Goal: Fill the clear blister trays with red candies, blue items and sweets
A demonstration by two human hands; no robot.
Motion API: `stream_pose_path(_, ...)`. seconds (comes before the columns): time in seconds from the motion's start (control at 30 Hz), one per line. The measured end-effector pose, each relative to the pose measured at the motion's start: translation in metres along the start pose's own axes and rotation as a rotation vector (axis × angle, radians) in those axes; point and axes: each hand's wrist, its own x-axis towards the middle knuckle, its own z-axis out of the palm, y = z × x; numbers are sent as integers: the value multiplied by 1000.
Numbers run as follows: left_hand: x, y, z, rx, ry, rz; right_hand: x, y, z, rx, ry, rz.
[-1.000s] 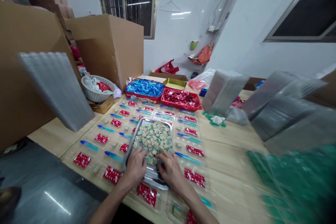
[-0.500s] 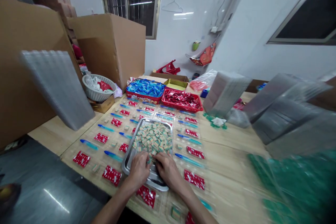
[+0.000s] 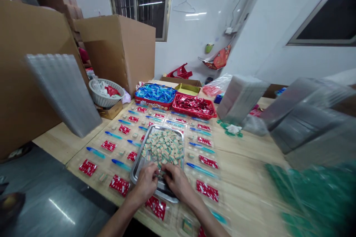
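Note:
A steel tray holds a heap of small striped erasers in pale green, cream and orange. At the near end of the tray, my left hand is closed in a pinch, with a bit of eraser showing at its fingertips. Close beside it, my right hand has its fingers curled down and pinched on the same small pieces; its fingertips are partly hidden. Around and under the tray lie rows of clear plastic packs, holding blue pens, red spotted packets and small erasers.
Behind the rows stand a tin of blue pens and a red basket of shiny red packets. Stacked clear plastic trays rise at left and right. A white basket and large cartons are at the left.
Both hands stay at the near end of the tray, with their fingers shifted slightly and drawn nearer each other. The whole view has moved a little.

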Motion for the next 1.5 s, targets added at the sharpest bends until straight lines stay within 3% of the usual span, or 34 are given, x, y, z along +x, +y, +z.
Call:
stream_pose_path(0.23, 1, 4, -3, -13, -28, 19, -1, 1, 6, 67, -21, 7)
stream_pose_path(0.5, 2, -5, -1, -47, -59, -9, -5, -4, 6, 100, -68, -67)
stream_pose_path(0.9, 2, -9, -8, -66, -66, 46, 0, -8, 14, 104, -36, -99)
stream_pose_path(1.23, 5, -9, -1, -140, -87, -3, 1, -8, 15, 183, -48, -81)
stream_pose_path(1.5, 5, -11, 0, -150, -101, 1, -3, -2, 11, 74, 18, -66)
